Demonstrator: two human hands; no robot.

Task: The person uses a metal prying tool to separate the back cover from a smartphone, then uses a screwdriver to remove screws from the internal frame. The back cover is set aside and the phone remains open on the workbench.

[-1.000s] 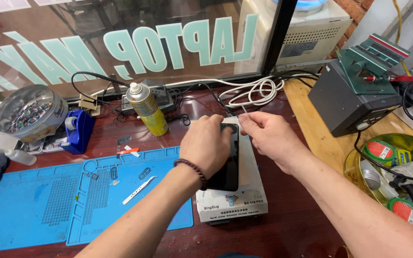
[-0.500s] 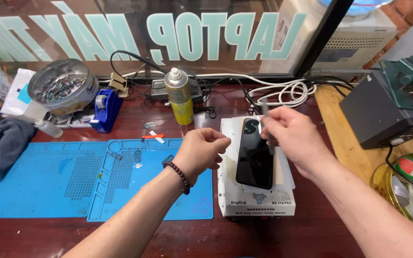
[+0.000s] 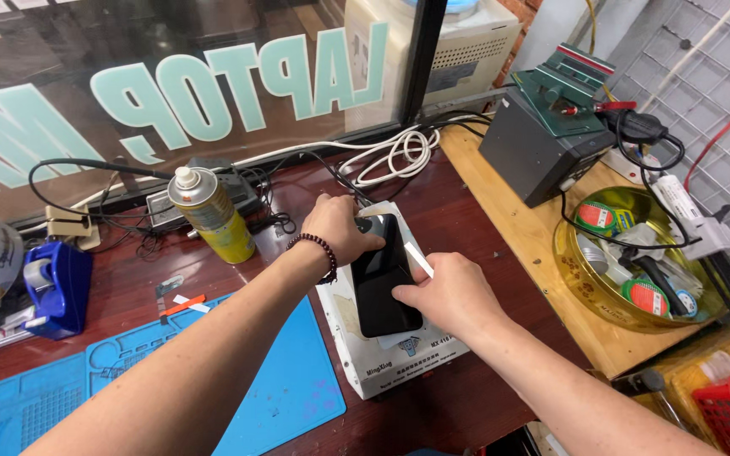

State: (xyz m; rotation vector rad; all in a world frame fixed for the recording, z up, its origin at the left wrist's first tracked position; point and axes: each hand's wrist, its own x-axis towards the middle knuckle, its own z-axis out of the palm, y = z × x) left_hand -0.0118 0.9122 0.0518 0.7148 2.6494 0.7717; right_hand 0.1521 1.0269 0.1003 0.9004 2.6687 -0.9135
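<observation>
While the black phone (image 3: 379, 276) lies flat, glass upward, on the white heating-plate box (image 3: 399, 355) near the middle of the dark red tabletop (image 3: 458, 211), both hands are on it; the left hand (image 3: 341, 226) is curled over the far end, fingers closed around the top corner and pressing it down onto the plate; the right hand (image 3: 447, 291) has its grip pinched shut on a thin white pry strip (image 3: 418, 259), thumb side resting against the phone's right edge, though whether the strip's tip is actually in the seam is hidden behind the fingers and I cannot tell. Judging from its look, the phone is a light, stiff slab, smooth and glossy enough to slide on the plate, and its glass face would likely crack under twisting or a hard point load; the safest hold seems to be by the long side edges and corners, palm flat, rather than by pressure on the middle of the glass. Just beside the box lies a blue work mat (image 3: 293, 371); a yellow spray can (image 3: 209, 215) stands well clear behind, near tangled white cables (image 3: 394, 152).
</observation>
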